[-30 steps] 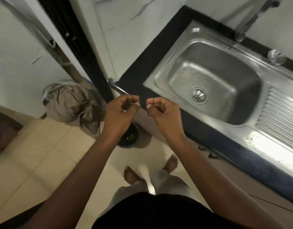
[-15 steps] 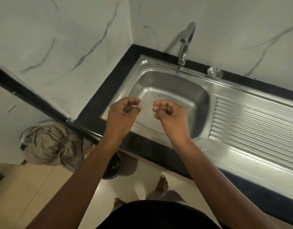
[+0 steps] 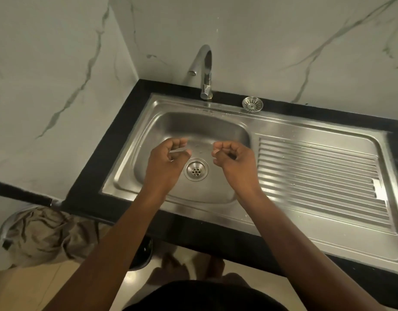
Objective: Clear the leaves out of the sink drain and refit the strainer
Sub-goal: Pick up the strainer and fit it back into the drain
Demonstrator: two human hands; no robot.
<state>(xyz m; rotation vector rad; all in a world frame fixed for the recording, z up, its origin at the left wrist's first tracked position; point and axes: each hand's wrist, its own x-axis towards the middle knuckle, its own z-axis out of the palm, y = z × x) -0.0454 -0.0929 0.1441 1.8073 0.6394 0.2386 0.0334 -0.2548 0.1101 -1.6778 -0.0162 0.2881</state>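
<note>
Both hands, left hand (image 3: pixel 165 162) and right hand (image 3: pixel 235 163), hover loosely curled and empty over the bare drain (image 3: pixel 196 171); the strainer (image 3: pixel 252 104) sits beside the tap (image 3: pixel 204 72), where a careless reach might knock it away

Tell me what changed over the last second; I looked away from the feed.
Both hands moved from above the floor and bin to over the sink basin: left hand and right hand now flank the drain. Nothing was grasped or released. Both stay loosely curled and empty; the strainer stays on the rim by the tap.
</note>
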